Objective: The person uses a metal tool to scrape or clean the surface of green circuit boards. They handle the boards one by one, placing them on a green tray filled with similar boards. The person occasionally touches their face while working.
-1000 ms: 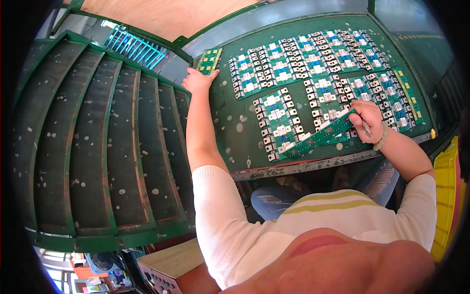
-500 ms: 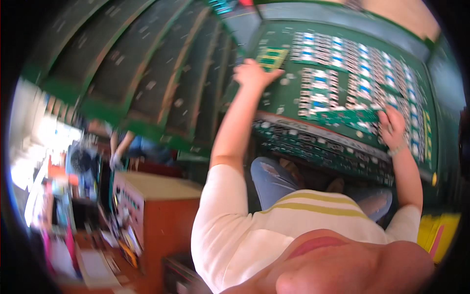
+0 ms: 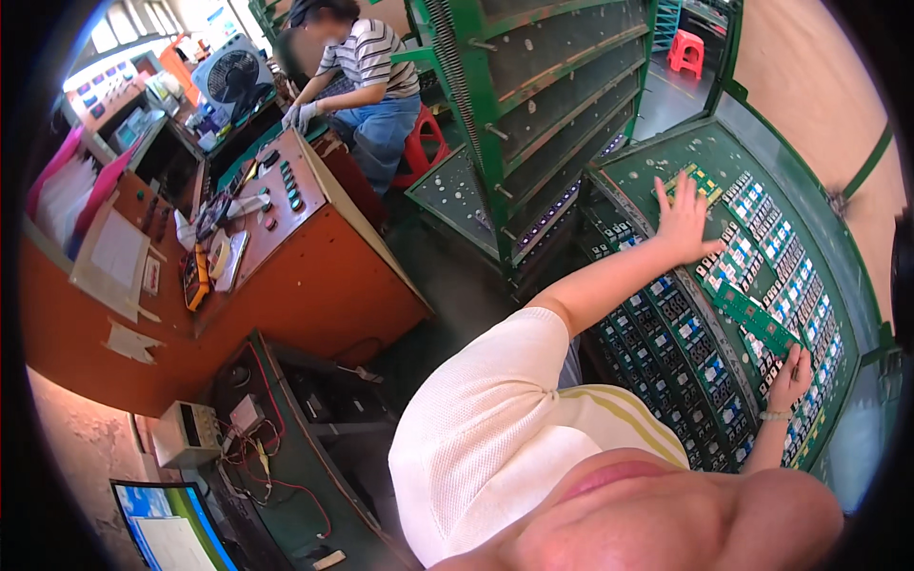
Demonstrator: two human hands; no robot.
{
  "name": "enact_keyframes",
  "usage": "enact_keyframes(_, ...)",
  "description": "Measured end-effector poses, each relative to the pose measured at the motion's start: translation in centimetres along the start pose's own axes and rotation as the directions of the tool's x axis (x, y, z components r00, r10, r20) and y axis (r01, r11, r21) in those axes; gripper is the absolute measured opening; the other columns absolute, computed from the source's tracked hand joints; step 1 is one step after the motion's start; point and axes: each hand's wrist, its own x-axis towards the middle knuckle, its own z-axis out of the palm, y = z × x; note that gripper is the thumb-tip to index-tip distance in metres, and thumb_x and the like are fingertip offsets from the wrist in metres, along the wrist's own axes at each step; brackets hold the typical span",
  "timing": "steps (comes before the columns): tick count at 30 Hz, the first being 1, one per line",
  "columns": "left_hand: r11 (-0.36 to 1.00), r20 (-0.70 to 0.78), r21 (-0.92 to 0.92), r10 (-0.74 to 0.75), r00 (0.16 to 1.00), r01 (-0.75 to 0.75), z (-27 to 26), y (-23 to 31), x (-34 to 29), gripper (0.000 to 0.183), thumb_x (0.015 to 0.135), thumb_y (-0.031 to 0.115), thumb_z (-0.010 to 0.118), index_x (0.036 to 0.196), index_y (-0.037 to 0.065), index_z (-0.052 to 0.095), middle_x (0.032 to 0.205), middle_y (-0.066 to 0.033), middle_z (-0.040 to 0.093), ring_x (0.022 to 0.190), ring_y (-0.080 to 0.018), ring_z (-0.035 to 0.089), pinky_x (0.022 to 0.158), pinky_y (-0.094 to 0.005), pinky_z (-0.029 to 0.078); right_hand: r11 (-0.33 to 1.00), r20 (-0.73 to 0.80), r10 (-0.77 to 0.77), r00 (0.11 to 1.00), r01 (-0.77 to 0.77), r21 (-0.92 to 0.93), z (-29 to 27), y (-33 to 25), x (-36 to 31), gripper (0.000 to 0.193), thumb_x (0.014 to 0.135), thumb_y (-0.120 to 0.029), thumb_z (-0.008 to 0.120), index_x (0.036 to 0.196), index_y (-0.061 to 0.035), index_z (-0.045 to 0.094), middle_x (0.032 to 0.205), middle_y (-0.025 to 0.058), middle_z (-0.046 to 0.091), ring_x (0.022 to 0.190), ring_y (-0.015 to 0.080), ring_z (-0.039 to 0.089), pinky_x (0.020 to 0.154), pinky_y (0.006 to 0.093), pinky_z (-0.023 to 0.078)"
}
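Note:
My left hand (image 3: pixel 684 226) is open with its fingers spread, over the near left part of a green tray (image 3: pixel 633 171). Just beyond its fingertips lies a small yellow-green circuit board (image 3: pixel 705 185); whether they touch it I cannot tell. My right hand (image 3: pixel 788 379) pinches one end of a long green circuit board (image 3: pixel 752 316), which slants above rows of boards. Those boards, with white, blue and black parts (image 3: pixel 804 285), cover much of the tray. Below the tray's front edge, more tiers of similar boards (image 3: pixel 666 328) show under my left forearm.
A green rack (image 3: pixel 562 90) with sloping shelves stands left of the tray. Farther left, a co-worker (image 3: pixel 371 86) sits on a red stool by an orange control desk (image 3: pixel 314 276) with buttons. A dark bench (image 3: pixel 286 504) holds a small instrument (image 3: pixel 188 433) and loose wires.
My view has swung left, bringing the desk and co-worker into fuller sight. My left hand's fingers have spread beside the yellow-green board. My right hand keeps hold of the long green board.

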Motion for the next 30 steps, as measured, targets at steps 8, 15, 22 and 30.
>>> enact_keyframes(8, 0.983, 0.119, -0.133, 0.141, 0.983, -0.125, 2.2, -0.5, -0.4, 0.097, 0.081, 0.074, 0.038, 0.138, -0.004, 0.036, 0.148, -0.0266, 0.022, 0.142, -0.0426, 0.001, 0.106, -0.0676, -0.009, 0.995, -0.11, -0.007, 0.994, 0.018, 0.097, 0.9, -1.8, 0.9, 0.025, 0.098, -0.017, 0.051, 0.088, 0.004, 0.06, 0.07, 0.0012, 0.053, 0.065, 0.0081, 0.042, 0.059, 0.0237, 0.036)
enact_keyframes(15, 0.99, 0.296, -0.066, 0.14, 0.945, -0.126, 1.0, -0.5, -0.7, 0.098, 0.082, 0.077, 0.027, 0.144, 0.001, 0.029, 0.152, -0.0226, 0.018, 0.142, -0.0412, -0.004, 0.105, -0.066, -0.013, 0.998, -0.058, 0.04, 0.998, -0.043, -0.051, 0.7, -0.3, 0.8, 0.026, 0.099, -0.02, 0.05, 0.09, 0.0029, 0.06, 0.071, 0.0027, 0.053, 0.065, 0.0095, 0.042, 0.059, 0.0246, 0.036)
enact_keyframes(22, 0.992, 0.378, -0.075, 0.122, 0.918, -0.101, -0.7, -0.4, -0.9, 0.098, 0.083, 0.077, 0.027, 0.146, 0.001, 0.026, 0.153, -0.0217, 0.015, 0.142, -0.0402, -0.007, 0.106, -0.0644, -0.013, 0.993, -0.174, -0.096, 0.98, 0.081, -0.089, 1.6, -1.7, 0.7, 0.028, 0.098, -0.02, 0.05, 0.084, 0.003, 0.057, 0.063, 0.0051, 0.049, 0.057, 0.012, 0.039, 0.053, 0.0285, 0.034)
enact_keyframes(30, 0.995, 0.426, -0.065, 0.098, 0.899, -0.078, -1.2, -0.2, -1.0, 0.098, 0.083, 0.076, 0.026, 0.146, 0.001, 0.024, 0.153, -0.022, 0.014, 0.142, -0.0401, -0.008, 0.106, -0.0643, -0.014, 0.999, -0.179, -0.035, 0.983, 0.037, 0.007, 1.8, -2.3, 0.2, 0.029, 0.098, -0.02, 0.051, 0.079, 0.0011, 0.053, 0.059, 0.0006, 0.038, 0.055, 0.0079, 0.03, 0.049, 0.0285, 0.024)
